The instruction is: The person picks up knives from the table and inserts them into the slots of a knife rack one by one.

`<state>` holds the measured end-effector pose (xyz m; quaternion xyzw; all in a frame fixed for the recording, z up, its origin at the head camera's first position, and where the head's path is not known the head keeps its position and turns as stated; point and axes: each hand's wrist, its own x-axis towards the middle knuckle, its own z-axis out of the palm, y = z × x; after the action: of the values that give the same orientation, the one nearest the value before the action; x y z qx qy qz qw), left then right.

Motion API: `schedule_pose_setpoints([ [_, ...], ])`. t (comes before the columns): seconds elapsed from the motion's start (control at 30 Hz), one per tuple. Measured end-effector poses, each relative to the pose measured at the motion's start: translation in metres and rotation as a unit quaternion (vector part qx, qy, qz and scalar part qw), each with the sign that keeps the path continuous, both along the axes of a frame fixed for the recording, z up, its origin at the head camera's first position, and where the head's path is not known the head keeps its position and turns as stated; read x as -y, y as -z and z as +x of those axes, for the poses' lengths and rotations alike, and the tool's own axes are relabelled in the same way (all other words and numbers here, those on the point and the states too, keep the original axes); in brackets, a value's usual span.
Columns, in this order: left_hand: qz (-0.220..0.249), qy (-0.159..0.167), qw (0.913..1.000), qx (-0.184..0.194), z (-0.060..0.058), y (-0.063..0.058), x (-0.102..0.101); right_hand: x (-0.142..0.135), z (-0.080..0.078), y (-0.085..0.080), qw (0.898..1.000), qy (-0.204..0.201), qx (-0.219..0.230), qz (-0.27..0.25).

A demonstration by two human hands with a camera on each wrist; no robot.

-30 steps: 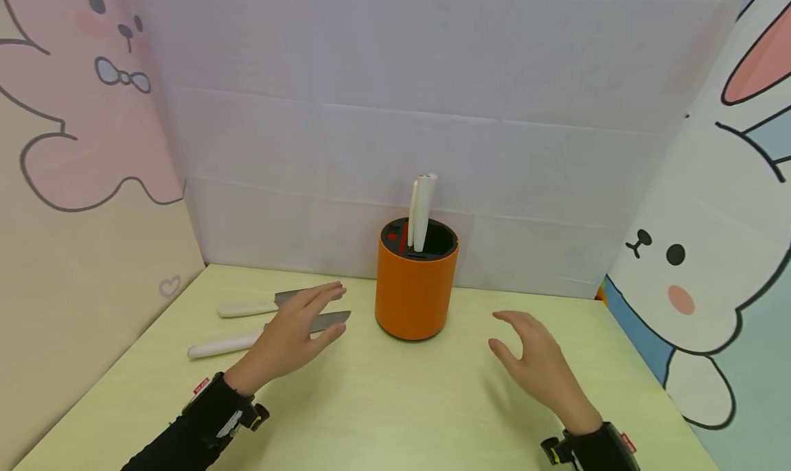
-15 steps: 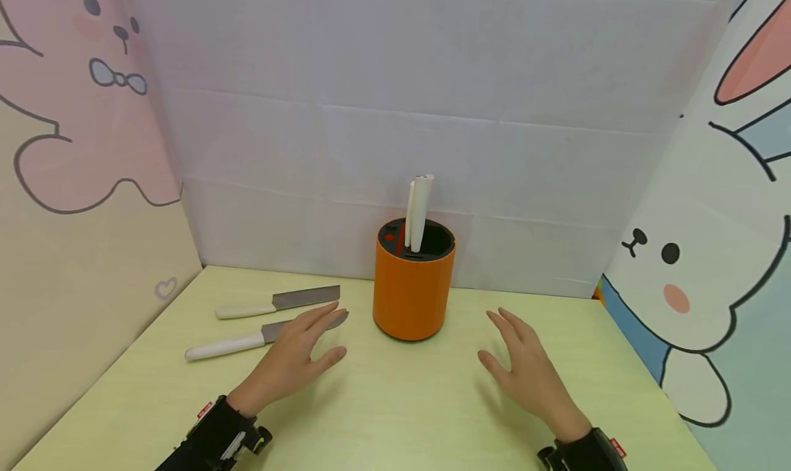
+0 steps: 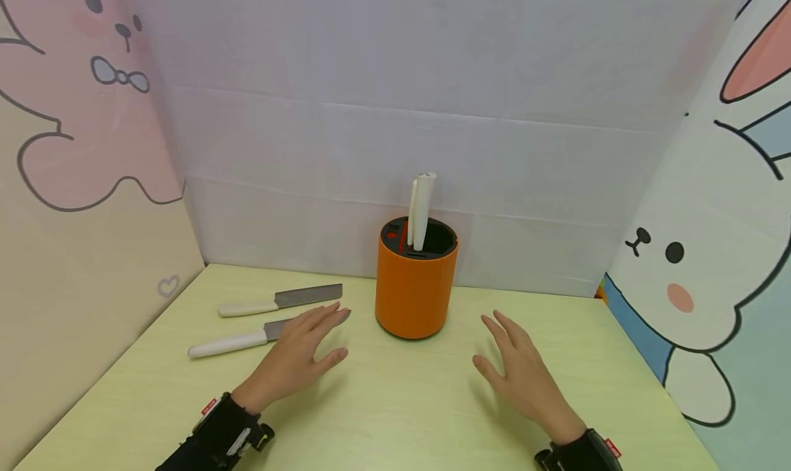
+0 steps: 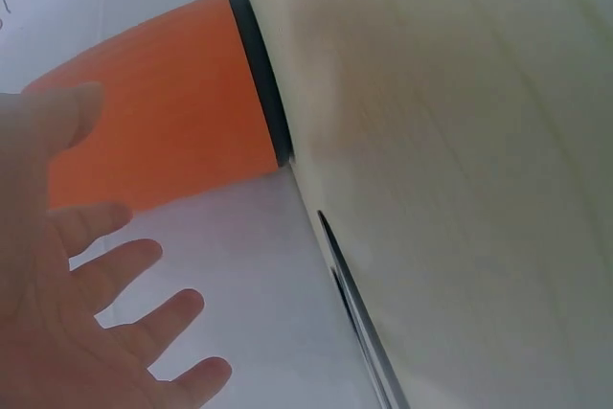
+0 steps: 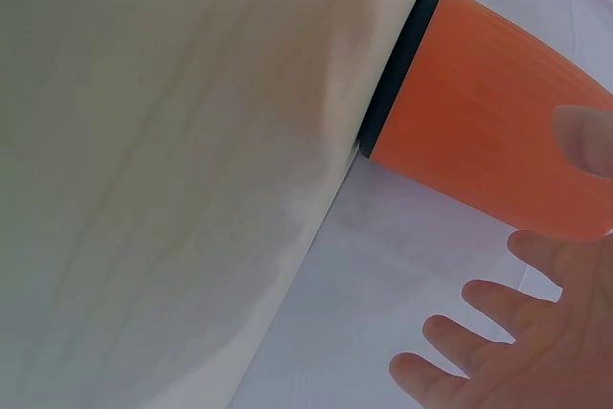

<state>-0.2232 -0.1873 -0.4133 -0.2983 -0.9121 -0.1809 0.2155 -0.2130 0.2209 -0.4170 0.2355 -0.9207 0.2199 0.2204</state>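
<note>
My left hand (image 3: 299,354) hovers above the table with fingers spread, holding nothing. In the head view it overlaps the blade of the nearer knife (image 3: 228,345), which has a white handle. Behind that lies a second white-handled knife (image 3: 309,295) with a broad, square-ended blade. My right hand (image 3: 524,375), fingers also spread and holding nothing, is over the table at the right. Between and beyond the hands stands an orange cylindrical knife holder (image 3: 410,296) with a black slotted top. Two white handles (image 3: 422,210) stick up from it. Both wrist views show the holder past the fingers.
The pale yellow table (image 3: 395,416) ends at a white sheet wall (image 3: 346,148) just behind the holder. Side panels with cartoon animals, a pink one (image 3: 111,155) at left and a white rabbit (image 3: 711,265) at right, border the table.
Both hands have drawn slightly back toward me, the left uncovering the farther knife's blade. The right hand has also shifted a little left. The knives and holder stay in place.
</note>
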Motion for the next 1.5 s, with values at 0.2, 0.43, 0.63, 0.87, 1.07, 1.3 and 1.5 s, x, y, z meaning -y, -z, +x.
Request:
schedule_pose_setpoints([
  [0.2,-0.002,-0.015,0.9998,0.013,-0.004,-0.002,0.011,0.0,0.0,0.001,1.0,0.001,0.0,0.006],
  [0.43,-0.032,-0.041,0.9985,-0.016,-0.015,-0.003,0.039,0.0,0.0,0.0,1.0,-0.001,0.003,0.004],
  [0.63,-0.056,-0.08,0.9946,0.035,-0.019,-0.005,0.066,0.001,0.0,0.0,1.0,-0.002,0.002,0.001],
  [0.87,-0.082,-0.109,0.9887,0.062,-0.017,-0.004,0.095,0.001,0.001,0.001,1.0,-0.001,0.003,0.001],
  [1.07,-0.111,-0.127,0.9846,0.047,-0.016,0.003,0.119,0.002,0.001,0.0,1.0,-0.004,-0.001,0.0],
  [1.3,-0.105,-0.128,0.9851,0.047,-0.015,0.007,0.139,0.002,0.001,0.002,1.0,0.0,0.005,0.004],
  [1.5,-0.09,-0.1,0.9898,0.046,-0.017,0.01,0.149,0.002,0.001,0.002,1.0,0.0,0.01,0.004],
])
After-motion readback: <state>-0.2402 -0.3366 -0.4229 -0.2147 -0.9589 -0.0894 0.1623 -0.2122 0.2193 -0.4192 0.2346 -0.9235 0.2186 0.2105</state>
